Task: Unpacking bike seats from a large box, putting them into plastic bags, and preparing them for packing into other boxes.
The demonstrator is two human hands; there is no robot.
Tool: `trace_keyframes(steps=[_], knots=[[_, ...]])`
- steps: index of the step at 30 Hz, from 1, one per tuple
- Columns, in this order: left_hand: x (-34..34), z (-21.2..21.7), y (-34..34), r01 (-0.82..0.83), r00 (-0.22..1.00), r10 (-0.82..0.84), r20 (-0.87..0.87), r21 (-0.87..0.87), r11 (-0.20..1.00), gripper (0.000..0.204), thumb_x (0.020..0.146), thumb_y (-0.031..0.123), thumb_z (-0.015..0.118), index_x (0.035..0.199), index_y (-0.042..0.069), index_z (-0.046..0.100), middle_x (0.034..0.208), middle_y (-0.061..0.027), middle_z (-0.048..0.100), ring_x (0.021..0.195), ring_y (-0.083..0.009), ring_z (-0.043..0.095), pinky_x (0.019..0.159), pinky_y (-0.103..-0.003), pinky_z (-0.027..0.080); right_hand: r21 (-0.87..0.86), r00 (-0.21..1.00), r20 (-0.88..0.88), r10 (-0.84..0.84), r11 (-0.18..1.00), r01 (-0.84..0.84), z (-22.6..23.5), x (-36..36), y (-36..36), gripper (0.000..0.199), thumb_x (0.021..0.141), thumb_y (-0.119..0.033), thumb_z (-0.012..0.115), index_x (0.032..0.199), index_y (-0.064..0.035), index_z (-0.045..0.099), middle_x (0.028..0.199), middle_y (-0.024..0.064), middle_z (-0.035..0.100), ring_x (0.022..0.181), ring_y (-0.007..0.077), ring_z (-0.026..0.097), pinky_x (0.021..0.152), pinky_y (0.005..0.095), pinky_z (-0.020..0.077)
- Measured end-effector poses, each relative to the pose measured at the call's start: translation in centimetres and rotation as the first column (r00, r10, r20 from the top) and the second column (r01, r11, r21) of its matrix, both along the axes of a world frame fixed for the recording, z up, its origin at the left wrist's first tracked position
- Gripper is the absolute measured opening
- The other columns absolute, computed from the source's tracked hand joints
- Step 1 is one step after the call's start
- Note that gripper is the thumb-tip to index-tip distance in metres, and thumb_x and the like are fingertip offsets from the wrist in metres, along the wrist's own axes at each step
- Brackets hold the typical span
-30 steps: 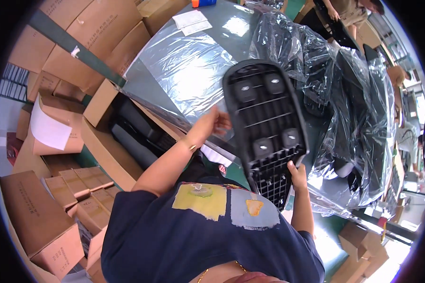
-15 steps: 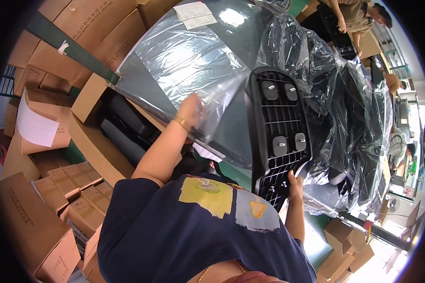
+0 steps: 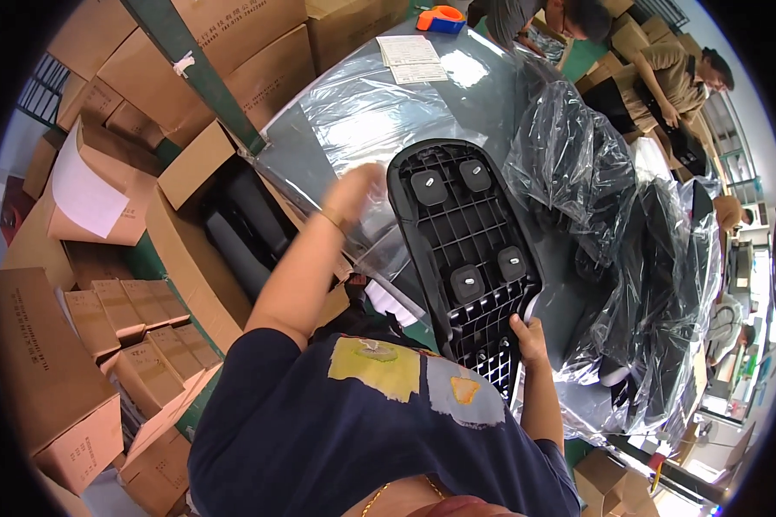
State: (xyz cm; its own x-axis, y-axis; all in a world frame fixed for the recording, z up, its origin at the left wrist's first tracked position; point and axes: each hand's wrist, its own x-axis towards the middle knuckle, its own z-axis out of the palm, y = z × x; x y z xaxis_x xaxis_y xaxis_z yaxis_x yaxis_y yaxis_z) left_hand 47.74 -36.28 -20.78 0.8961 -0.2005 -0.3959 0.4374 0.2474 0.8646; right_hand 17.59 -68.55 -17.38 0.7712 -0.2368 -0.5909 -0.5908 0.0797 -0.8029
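Observation:
My right hand point(image 3: 530, 339) grips the lower right edge of a long black ribbed plastic panel point(image 3: 466, 220), its thumb on the rim. The panel's gridded underside faces up, with several dark square pads that carry metal studs. My left hand point(image 3: 358, 194), smeared by motion, is over clear plastic bags point(image 3: 379, 116) stacked flat on the dark table point(image 3: 478, 108). The panel's upper left edge is just right of this hand. Whether the left fingers hold any plastic cannot be made out.
Parts wrapped in clear plastic point(image 3: 612, 233) crowd the table's right side. Left of me, an open carton point(image 3: 194, 267) holds black parts, with smaller cartons point(image 3: 147, 345) below. Paper slips point(image 3: 411, 59) and an orange-and-blue tape dispenser point(image 3: 441, 19) lie at the far edge. Co-workers point(image 3: 664, 86) stand beyond.
The panel has swung left over the bags, its top end tilting leftward, still in my right hand. My left hand has moved beside it. The view has shifted, bringing the tape dispenser in.

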Motion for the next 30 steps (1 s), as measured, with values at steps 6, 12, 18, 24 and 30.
trace_keyframes(steps=[6,12,18,24,30], knots=[[5.7,13.6,14.5,0.121,0.930,0.216,0.299,-0.800,0.588,0.021,0.092,0.028,0.053,0.089,0.008,0.059,0.069,0.0010,0.054,0.054,-0.0074,0.049,0.048,-0.021,0.042,-0.103,0.998,-0.001,0.063,0.993,-0.062,-0.2,1.5,-0.8,0.043,0.080,-0.038,0.069,0.094,0.0034,0.064,0.080,0.0043,0.064,0.070,0.0120,0.058,0.066,0.0266,0.0471],[-2.1,13.7,7.8,0.037,0.930,0.071,0.360,-0.283,0.958,0.022,0.094,0.025,0.049,0.089,0.006,0.059,0.074,-0.0001,0.060,0.067,-0.0096,0.057,0.061,-0.025,0.048,-0.342,0.970,-0.141,0.196,0.910,-0.234,0.7,6.2,-1.6,0.045,0.079,-0.040,0.068,0.094,0.0026,0.064,0.080,0.0042,0.065,0.073,0.0123,0.058,0.069,0.0265,0.0465],[-12.2,11.3,3.2,0.489,0.868,-0.497,-0.001,-0.181,0.853,0.011,0.090,0.008,0.054,0.084,0.000,0.060,0.090,-0.0071,0.065,0.080,-0.0125,0.061,0.070,-0.025,0.049,-0.414,0.863,0.430,0.266,0.908,-0.073,6.1,11.1,2.8,0.037,0.080,-0.010,0.067,0.114,0.0003,0.057,0.103,0.0092,0.063,0.089,0.0138,0.060,0.080,0.0284,0.0479],[-12.9,8.6,0.7,0.503,0.854,-0.489,0.176,-0.041,0.863,0.009,0.087,0.012,0.061,0.083,0.004,0.060,0.079,-0.0005,0.062,0.069,-0.0048,0.055,0.064,-0.020,0.045,0.073,0.773,0.404,0.489,0.825,-0.560,6.3,12.6,14.1,0.031,0.076,-0.004,0.070,0.105,0.0014,0.060,0.093,0.0087,0.065,0.081,0.0136,0.062,0.074,0.0278,0.0506],[-10.8,9.4,3.5,0.162,0.985,-0.170,0.023,-0.443,0.882,0.020,0.094,0.021,0.049,0.083,0.006,0.055,0.083,-0.0022,0.061,0.082,-0.0118,0.060,0.077,-0.028,0.049,-0.259,0.880,0.430,0.200,0.961,-0.093,3.8,15.3,9.8,0.012,0.075,0.004,0.064,0.078,-0.0021,0.053,0.070,0.0024,0.060,0.062,0.0076,0.057,0.060,0.0215,0.0470]])
